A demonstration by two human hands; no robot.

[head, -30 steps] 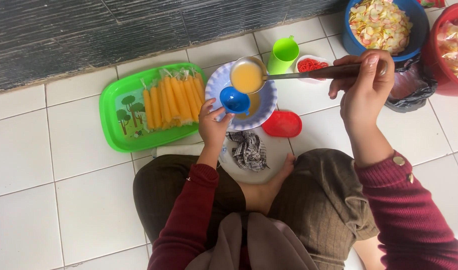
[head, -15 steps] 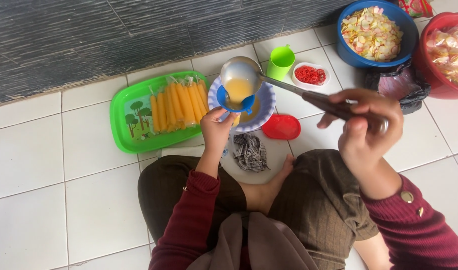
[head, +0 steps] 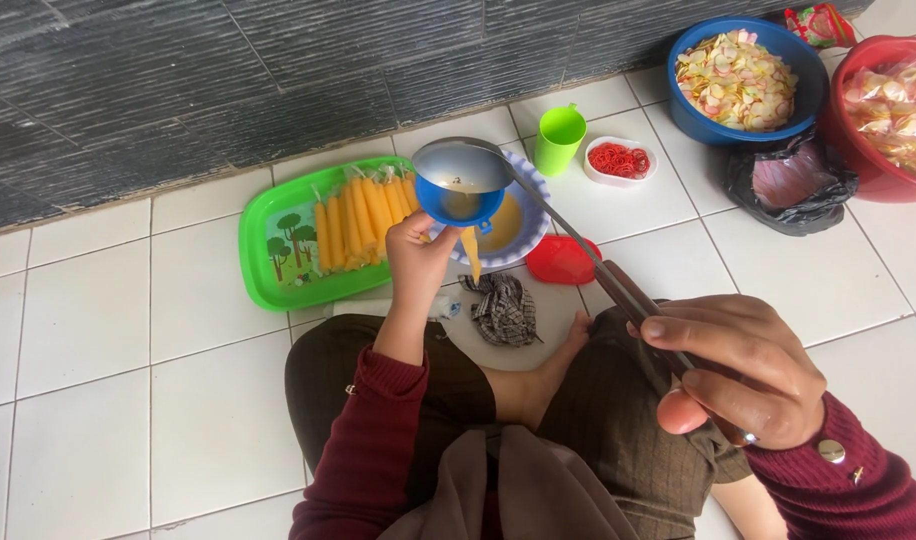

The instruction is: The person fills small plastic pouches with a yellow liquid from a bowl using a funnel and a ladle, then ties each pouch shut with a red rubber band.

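My left hand holds a blue funnel whose spout sits in a thin plastic tube partly filled with orange liquid. My right hand grips the long handle of a metal ladle, whose tilted bowl rests over the funnel's mouth. Just behind the funnel sits a white-and-blue bowl of orange liquid. To its left, a green tray carries several filled orange ice tubes. I sit cross-legged on the white tiled floor.
A green cup, a small white dish of red rubber bands, a red lid and a checked cloth lie near the bowl. At the far right stand a blue basin of crackers, a red basin and a black bag.
The ladle has swung from over the bowl to above the funnel and tipped. My right hand has slid back along the handle toward me. The tube under the funnel now shows orange liquid.
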